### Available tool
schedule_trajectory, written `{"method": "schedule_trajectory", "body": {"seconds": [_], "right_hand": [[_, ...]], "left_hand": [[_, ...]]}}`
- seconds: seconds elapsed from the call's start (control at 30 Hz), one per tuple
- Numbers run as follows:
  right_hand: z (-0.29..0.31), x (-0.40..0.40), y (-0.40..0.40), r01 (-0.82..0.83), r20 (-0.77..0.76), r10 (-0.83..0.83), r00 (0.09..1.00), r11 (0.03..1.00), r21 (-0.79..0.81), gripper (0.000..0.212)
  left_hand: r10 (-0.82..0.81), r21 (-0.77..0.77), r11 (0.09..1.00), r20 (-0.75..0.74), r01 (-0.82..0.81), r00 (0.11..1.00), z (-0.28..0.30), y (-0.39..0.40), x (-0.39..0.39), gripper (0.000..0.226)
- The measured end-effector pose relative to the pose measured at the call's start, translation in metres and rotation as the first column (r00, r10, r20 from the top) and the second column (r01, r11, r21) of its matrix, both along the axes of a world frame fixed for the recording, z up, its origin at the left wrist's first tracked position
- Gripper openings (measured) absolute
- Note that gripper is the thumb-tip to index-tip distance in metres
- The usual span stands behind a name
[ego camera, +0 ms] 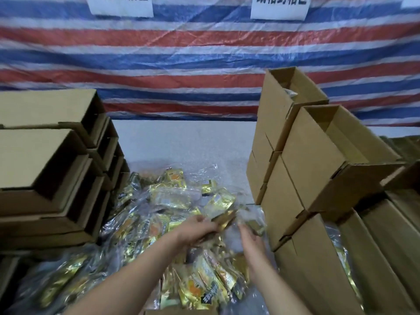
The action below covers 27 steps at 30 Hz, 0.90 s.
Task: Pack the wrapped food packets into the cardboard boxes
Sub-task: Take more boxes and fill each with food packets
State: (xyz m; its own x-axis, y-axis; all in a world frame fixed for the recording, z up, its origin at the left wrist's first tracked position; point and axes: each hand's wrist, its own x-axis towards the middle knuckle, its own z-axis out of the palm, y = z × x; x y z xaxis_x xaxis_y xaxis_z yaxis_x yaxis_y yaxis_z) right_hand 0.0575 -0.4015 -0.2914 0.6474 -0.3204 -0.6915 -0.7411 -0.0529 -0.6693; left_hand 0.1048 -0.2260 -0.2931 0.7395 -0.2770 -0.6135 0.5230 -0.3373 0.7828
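A gold-foil packet (223, 218) is pinched at the fingertips of the left hand (200, 225), lifted just above the heap of wrapped packets (172, 214) spread across the middle of the work surface. A second packet (255, 226), duller and blurred, is held in the curled fingers of the right hand (251, 241), close beside the stacked boxes on the right (318, 155).

The gathering step appears to be in hand: packets are being picked from the pile and nothing is yet over a box mouth. The next move would call for the two packets to be carried to an open box (354, 137) and slid in flat, so that the slippery film is not crumpled.

The packets are seen as flat, glossy pouches, gold and yellow with clear crinkled wrap, overlapping loosely. The cardboard is plain brown and matte, with sharp folded edges; some boxes on the right stand open-topped, one showing a wrapped packet inside. Empty boxes on the left (45, 155) are stacked on their sides. A striped red, white and blue tarpaulin (181, 64) hangs behind, bearing two paper signs (121, 5).
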Motion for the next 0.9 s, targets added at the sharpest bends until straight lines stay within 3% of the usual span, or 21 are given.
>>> {"method": "schedule_trajectory", "body": {"seconds": [0.1, 0.17, 0.23, 0.33, 0.4, 0.5, 0.6, 0.67, 0.73, 0.8, 0.9], "right_hand": [[0.028, 0.003, 0.027, 0.047, 0.095, -0.101, 0.990, 0.889, 0.456, 0.063], [0.049, 0.008, 0.042, -0.056, 0.204, -0.075, 0.976, 0.820, 0.569, 0.075], [0.073, 0.012, 0.055, -0.140, 0.300, -0.069, 0.952, 0.770, 0.623, 0.082], [0.101, 0.014, 0.064, -0.179, 0.368, -0.097, 0.925, 0.743, 0.645, 0.051], [0.110, 0.011, 0.066, -0.171, 0.382, -0.131, 0.915, 0.731, 0.660, 0.041], [0.120, 0.007, 0.065, -0.188, 0.400, -0.119, 0.909, 0.739, 0.646, 0.042], [0.128, 0.004, 0.059, -0.207, 0.421, -0.108, 0.900, 0.746, 0.633, 0.042], [0.132, 0.004, 0.050, -0.213, 0.458, -0.131, 0.879, 0.752, 0.624, 0.038], [0.134, 0.003, 0.041, -0.255, 0.509, -0.118, 0.853, 0.757, 0.602, 0.039], [0.134, 0.002, 0.035, -0.293, 0.543, -0.094, 0.835, 0.759, 0.581, 0.036], [0.135, -0.001, 0.034, -0.308, 0.550, -0.082, 0.831, 0.755, 0.578, 0.032]], "left_hand": [[0.140, -0.139, 0.982, 0.086, -0.128, 0.986, 0.039, 0.019, -0.021, 0.044], [0.152, -0.168, 0.978, 0.174, -0.123, 0.973, 0.065, 0.024, -0.033, 0.037], [0.174, -0.202, 0.972, 0.266, -0.121, 0.948, 0.089, 0.023, -0.045, 0.030], [0.177, -0.199, 0.974, 0.393, -0.104, 0.902, 0.119, 0.021, -0.057, 0.026], [0.154, -0.188, 0.979, 0.420, -0.080, 0.895, 0.134, 0.021, -0.064, 0.033], [0.106, -0.161, 0.986, 0.437, -0.038, 0.893, 0.143, 0.028, -0.074, 0.042], [0.029, -0.013, 1.000, 0.487, -0.026, 0.873, 0.144, 0.043, -0.093, 0.055], [-0.111, 0.170, 0.985, 0.492, 0.030, 0.863, 0.133, 0.057, -0.116, 0.071], [-0.335, 0.331, 0.922, 0.413, 0.203, 0.847, 0.115, 0.070, -0.146, 0.079], [-0.566, 0.444, 0.794, 0.291, 0.415, 0.771, 0.098, 0.078, -0.175, 0.078], [-0.787, 0.552, 0.572, 0.160, 0.607, 0.596, 0.074, 0.075, -0.200, 0.054]]}}
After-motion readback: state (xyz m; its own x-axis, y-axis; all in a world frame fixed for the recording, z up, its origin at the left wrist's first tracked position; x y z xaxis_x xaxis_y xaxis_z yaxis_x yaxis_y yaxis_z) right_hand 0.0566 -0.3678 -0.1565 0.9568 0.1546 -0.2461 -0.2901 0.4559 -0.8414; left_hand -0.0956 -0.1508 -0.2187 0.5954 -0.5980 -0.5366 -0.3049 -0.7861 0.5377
